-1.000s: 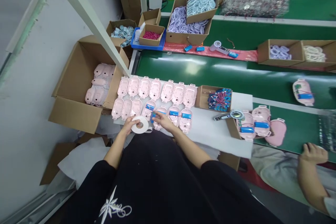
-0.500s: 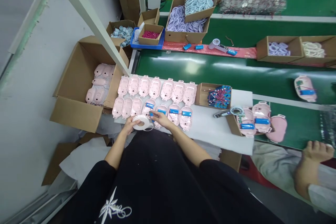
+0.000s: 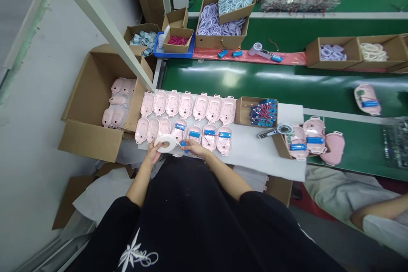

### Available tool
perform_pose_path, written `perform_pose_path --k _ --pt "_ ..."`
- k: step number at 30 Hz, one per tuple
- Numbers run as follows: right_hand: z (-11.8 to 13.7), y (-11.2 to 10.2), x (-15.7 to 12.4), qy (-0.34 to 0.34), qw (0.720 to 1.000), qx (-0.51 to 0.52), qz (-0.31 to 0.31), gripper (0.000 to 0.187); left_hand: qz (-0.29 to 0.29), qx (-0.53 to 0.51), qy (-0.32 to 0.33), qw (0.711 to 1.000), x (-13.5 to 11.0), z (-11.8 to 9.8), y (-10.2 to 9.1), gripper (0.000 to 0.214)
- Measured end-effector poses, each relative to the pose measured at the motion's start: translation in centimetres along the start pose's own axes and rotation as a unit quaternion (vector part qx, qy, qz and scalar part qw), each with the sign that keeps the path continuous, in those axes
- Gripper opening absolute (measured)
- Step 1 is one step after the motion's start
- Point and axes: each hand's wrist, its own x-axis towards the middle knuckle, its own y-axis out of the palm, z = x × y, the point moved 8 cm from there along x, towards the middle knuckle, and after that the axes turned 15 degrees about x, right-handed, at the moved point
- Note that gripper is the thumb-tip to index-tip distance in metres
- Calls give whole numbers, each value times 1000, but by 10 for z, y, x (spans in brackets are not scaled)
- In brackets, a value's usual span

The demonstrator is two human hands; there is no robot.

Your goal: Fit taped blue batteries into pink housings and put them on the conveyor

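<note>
A flat white roll of tape (image 3: 172,140) is in the left hand (image 3: 153,153), whose fingers and thumb are closed on its near left edge. Just to the right of it, the right hand (image 3: 194,148) pinches a small blue cylindrical battery (image 3: 183,144) between its fingertips; a loose strip of tape hangs from the roll between the two hands.

Directly beyond the hands, pale pink oval plastic shells lie open side up in two rows on a white foam sheet (image 3: 261,153). In the nearer row, three bare pink shells (image 3: 153,130) lie beyond the left hand, and four shells with blue batteries (image 3: 209,135) lie beyond and to the right of the right hand. The farther row has seven bare shells.

Farther right of the right hand, a small brown cardboard box (image 3: 244,111) holds blue batteries with red wires (image 3: 265,112). Well to the left of the left hand stands a large open cardboard carton (image 3: 91,70) with pink plastic parts (image 3: 118,100) inside. Past both rows runs a glossy green conveyor belt (image 3: 255,77).
</note>
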Motion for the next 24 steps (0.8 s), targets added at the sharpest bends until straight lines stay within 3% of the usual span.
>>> perform_pose_path --k 5,10,14,17,20,24 --pt "0 -10 -2 -8 998 -66 -16 39 -10 -30 18 999 0 -14 -14 49" --pt "-7 -24 -4 2 990 -135 -25 33 -47 -63 75 994 -3 -48 -45 44" --pt "-5 -33 -2 -24 984 -166 -58 37 -32 -17 38 999 -6 -53 -54 40" --pt "8 -36 -2 -83 981 -158 -74 52 9 80 -40 996 -5 -34 -45 43" --pt "12 -34 0 -79 986 -136 -56 63 42 118 -83 989 -2 -12 -26 50" --pt "14 -30 4 -65 986 -144 -46 56 73 137 -102 983 8 9 6 50"
